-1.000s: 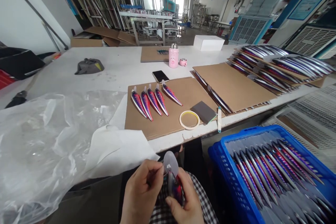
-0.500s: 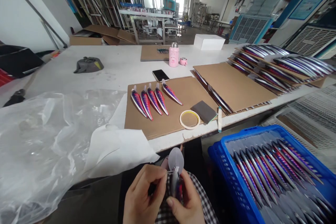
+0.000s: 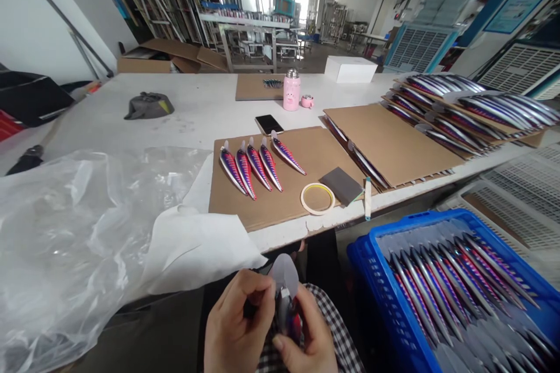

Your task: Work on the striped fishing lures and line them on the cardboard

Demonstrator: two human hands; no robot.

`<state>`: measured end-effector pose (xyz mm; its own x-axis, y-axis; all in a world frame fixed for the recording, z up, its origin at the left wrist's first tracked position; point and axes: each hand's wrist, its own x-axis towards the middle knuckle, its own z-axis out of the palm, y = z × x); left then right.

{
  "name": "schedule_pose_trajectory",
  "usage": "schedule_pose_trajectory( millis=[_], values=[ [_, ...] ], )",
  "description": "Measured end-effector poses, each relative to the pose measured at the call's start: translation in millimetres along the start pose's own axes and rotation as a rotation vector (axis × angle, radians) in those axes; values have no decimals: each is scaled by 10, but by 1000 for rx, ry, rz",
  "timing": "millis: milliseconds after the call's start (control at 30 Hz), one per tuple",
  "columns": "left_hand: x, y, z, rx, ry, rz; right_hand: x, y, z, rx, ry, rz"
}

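Observation:
Low in front of my lap, my right hand (image 3: 308,332) is closed around a fishing lure (image 3: 285,312) with a dark back, some red and blue on its side and a clear rounded lip pointing up. My left hand (image 3: 240,315) is closed in a pinch against the lure's head, near the base of the lip; what lies between those fingertips is too small to make out. Several purple-and-red striped lures (image 3: 259,168) lie on a cardboard sheet (image 3: 280,210) on the table. A roll of tape (image 3: 318,199) and a dark grey pad (image 3: 342,185) rest near its front edge.
To my right a blue crate (image 3: 394,326) holds rows of lures. Cardboard layers with lures (image 3: 476,111) are stacked at the table's right. Plastic sheeting (image 3: 65,245) and white paper (image 3: 196,250) cover the left. A phone (image 3: 268,124) and pink bottle (image 3: 291,90) stand farther back.
The lure has tilted and shifted slightly left, its lip now lower. A thin white strip seen earlier between my left fingertips and the lure no longer shows; the left fingers are nearer its head.

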<state>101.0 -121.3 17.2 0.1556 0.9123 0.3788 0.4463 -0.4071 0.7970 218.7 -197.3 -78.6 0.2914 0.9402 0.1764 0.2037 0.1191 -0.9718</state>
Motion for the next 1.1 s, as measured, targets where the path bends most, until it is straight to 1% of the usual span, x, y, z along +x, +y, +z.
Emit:
schedule_pose_trajectory(
  millis=[100,267,400,500,667,733,833,933,1033,1100],
  values=[
    [-3,22,-4,12,-17,-19,9,-5,-3,-70,-9,-46],
    [-31,62,11,30,-54,-7,13,-22,1,-191,17,-63],
    [-54,33,30,13,-19,-11,-16,-35,-7,-256,23,-48],
    [-68,7,37,-9,1,-33,-35,-49,-3,-275,36,-70],
    [-82,-13,35,-73,-87,-94,-12,-74,0,-256,23,-53],
    [-69,-21,25,-53,-110,-65,7,-84,-11,-253,17,-46],
    [-22,-28,9,46,-77,34,23,-97,-29,-286,40,-51],
    [33,-30,2,120,-56,57,22,-100,-36,-342,70,-76],
    [52,-56,14,81,-83,-6,21,-101,-35,-371,55,-93],
    [34,-97,36,-15,-118,-112,25,-109,-34,-383,44,-81]
  ],
)
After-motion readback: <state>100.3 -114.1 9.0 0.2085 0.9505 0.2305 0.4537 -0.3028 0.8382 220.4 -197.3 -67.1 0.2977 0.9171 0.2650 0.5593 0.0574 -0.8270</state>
